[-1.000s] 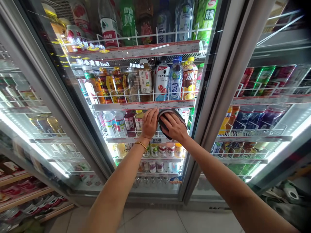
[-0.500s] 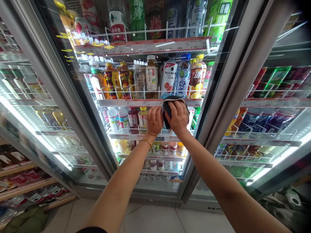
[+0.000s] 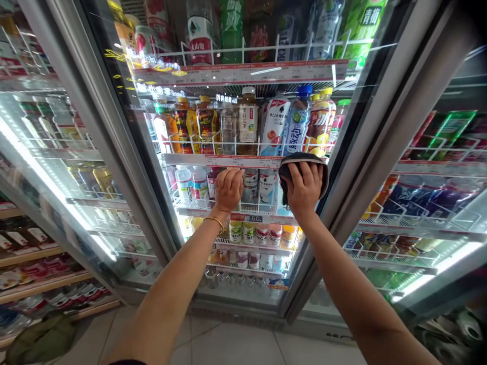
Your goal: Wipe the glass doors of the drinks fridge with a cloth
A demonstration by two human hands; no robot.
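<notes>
My right hand (image 3: 304,190) presses a dark cloth (image 3: 284,185) with pale edging against the closed glass door (image 3: 213,197) of a drinks cooler. Its fingers spread over the cloth. To the left, my left hand (image 3: 229,190) rests at the glass with fingers bent and close together, holding nothing that I can see; its palm is hidden. A thin gold bangle (image 3: 215,220) circles the left wrist. Behind the glass, both hands sit level with the shelf of small bottles, just below a white price strip (image 3: 220,160).
Metal door frames (image 3: 365,167) flank the pane, with neighbouring cooler doors on both sides. Bottles, among them a blue-capped bottle (image 3: 297,121), fill the shelves inside. Wooden shelves (image 3: 34,258) with packaged goods stand at the lower left, near a dark green item (image 3: 41,337) on the tiled floor (image 3: 228,337).
My hands have moved apart: the right slid right with the cloth, while the left shifted slightly left, away from the cloth. The camera view has shifted a little.
</notes>
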